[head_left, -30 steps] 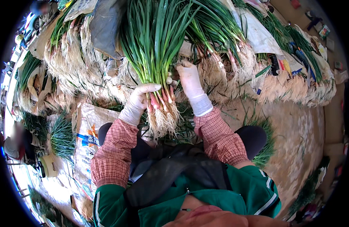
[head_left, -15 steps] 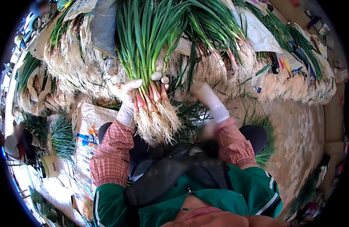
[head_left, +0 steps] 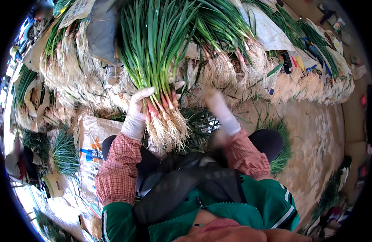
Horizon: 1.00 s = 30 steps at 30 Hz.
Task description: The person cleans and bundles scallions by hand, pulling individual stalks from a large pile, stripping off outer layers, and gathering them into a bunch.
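My left hand (head_left: 138, 109), in a pale glove, is closed around a bunch of spring onions (head_left: 161, 72). Its thumb lies across the reddish stem bases, and its fingertips show at the bunch's right side. Long green leaves point away from me, while the pale roots hang toward my lap. To the right of the bunch, apart from it, is my right hand (head_left: 219, 108), also gloved. Motion smears its fingers, so their state and anything in them cannot be made out.
Rooted spring onions (head_left: 222, 68) line the far side, partly covered by white sheets (head_left: 270, 34) and a grey-blue sheet (head_left: 102, 34). A printed sack (head_left: 93, 133) lies left of my knees. Loose green leaves (head_left: 278, 141) lie beside my right knee. Another person (head_left: 22, 159) sits far left.
The bunch in my left hand has turned a little, and my fingertips have shifted toward its right side. My right hand stays blurred in nearly the same place.
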{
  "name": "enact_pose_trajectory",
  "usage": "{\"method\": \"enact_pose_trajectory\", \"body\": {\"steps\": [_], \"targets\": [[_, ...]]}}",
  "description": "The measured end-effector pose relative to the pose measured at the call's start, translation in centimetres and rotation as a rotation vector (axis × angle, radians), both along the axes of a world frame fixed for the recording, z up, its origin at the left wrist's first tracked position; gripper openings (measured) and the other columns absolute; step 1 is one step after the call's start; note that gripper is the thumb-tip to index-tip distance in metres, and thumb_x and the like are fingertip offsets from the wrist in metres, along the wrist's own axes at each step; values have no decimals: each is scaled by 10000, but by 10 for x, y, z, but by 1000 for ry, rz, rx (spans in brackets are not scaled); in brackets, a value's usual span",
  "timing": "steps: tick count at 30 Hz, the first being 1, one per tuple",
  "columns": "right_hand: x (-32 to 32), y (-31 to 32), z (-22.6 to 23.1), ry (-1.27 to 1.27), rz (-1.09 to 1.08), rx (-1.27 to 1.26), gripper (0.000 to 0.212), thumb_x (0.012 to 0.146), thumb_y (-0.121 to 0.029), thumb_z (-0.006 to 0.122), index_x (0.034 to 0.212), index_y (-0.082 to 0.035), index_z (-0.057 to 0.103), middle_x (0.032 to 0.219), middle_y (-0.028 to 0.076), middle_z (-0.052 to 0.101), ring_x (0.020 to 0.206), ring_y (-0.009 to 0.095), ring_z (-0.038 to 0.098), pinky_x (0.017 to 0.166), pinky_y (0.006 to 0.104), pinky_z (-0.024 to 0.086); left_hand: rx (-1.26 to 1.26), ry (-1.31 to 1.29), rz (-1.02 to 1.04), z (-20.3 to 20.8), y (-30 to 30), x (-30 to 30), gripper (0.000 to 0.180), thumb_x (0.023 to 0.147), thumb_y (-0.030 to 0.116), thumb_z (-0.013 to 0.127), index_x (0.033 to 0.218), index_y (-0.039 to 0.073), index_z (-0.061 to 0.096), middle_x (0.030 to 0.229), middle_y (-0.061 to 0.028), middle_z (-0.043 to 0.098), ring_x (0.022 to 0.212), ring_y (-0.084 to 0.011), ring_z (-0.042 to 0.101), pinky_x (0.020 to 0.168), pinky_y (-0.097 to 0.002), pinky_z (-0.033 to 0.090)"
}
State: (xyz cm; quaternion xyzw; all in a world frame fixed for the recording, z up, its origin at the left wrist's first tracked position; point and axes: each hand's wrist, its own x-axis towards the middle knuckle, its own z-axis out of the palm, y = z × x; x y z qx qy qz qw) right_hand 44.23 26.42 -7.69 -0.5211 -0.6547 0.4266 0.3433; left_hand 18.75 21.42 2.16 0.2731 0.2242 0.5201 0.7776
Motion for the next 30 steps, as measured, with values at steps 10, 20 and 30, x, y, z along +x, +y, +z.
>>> {"method": "enact_pose_trajectory", "body": {"steps": [10,20,30], "targets": [[36,39,115,-978,-278,575,166,875,-211,619,940,-74,686,696,71,678,551,138,619,519,293,495,162,-113,-68,-9,7,-2,806,732,428,612,1331,-64,391,1195,-203,537,1101,-332,537,943,-438,476],[-49,11,84,220,-45,-64,331,908,-334,599,885,-5,636,761,50,638,651,137,552,622,274,458,28,25,4,-35,11,-2,554,804,308,592,1153,-119,532,895,-248,647,631,-270,642,527,-314,547],[-42,36,5,-361,186,363,80,857,-43,508,851,-39,588,788,67,584,713,192,600,667,327,511,12,51,-76,-40,13,-5,767,750,438,599,1324,-33,405,1201,-251,527,1108,-388,537,927,-517,466]]}}
